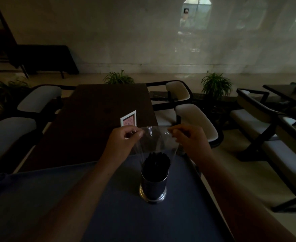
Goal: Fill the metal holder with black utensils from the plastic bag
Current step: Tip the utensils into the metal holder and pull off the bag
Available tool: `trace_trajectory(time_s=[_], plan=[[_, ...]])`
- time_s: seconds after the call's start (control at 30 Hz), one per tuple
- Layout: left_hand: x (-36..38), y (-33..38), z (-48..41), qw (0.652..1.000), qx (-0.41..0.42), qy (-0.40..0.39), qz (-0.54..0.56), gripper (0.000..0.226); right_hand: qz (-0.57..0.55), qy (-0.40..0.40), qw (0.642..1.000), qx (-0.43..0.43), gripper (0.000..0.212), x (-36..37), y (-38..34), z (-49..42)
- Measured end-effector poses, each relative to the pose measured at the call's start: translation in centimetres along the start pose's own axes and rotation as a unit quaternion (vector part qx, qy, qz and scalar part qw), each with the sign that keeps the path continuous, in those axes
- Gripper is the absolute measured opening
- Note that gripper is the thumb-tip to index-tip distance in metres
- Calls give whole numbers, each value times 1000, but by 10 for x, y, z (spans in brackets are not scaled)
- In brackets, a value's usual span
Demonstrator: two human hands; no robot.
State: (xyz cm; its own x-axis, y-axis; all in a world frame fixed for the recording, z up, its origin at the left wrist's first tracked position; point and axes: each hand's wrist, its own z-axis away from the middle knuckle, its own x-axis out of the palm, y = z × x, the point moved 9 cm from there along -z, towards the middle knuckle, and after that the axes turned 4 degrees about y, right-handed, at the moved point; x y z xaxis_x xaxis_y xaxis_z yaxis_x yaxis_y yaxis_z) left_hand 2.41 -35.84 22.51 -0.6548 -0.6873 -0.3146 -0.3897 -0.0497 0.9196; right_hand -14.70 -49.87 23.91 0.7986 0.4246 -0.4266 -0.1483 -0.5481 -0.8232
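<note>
A shiny metal holder (152, 186) stands upright on a blue mat (84, 198). A bunch of black utensils (156, 163) sticks up out of it. A clear plastic bag (156, 139) hangs upside down over the utensils, its lower part draped around them. My left hand (124, 138) pinches the bag's top left corner. My right hand (189, 137) pinches the top right corner. Both hands are above and just behind the holder, stretching the bag between them.
The mat lies on a dark wooden table (98, 119). A small white-framed card (128, 119) stands behind my left hand. Padded chairs (195, 119) flank the table on both sides. Potted plants (215, 84) sit on the floor farther back.
</note>
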Motion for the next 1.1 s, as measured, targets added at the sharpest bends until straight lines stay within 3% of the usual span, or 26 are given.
trace_trajectory(time_s=[0.17, 0.27, 0.6, 0.9, 1.1], plan=[[-5, 22, -5, 999, 38, 12, 8, 15, 13, 39, 999, -14, 31, -12, -15, -8], [-12, 44, -11, 997, 73, 23, 13, 13, 26, 62, 998, -13, 20, -24, -26, -18], [-36, 96, -22, 984, 172, 46, 20, 16, 59, 67, 994, -67, 12, -55, -88, -28], [-65, 118, -28, 974, 214, 61, 41, 17, 56, 99, 987, -114, 9, -65, -133, -28], [-45, 98, -17, 980, 194, 44, 1, 11, 103, 107, 984, -98, 8, -59, -104, -18]])
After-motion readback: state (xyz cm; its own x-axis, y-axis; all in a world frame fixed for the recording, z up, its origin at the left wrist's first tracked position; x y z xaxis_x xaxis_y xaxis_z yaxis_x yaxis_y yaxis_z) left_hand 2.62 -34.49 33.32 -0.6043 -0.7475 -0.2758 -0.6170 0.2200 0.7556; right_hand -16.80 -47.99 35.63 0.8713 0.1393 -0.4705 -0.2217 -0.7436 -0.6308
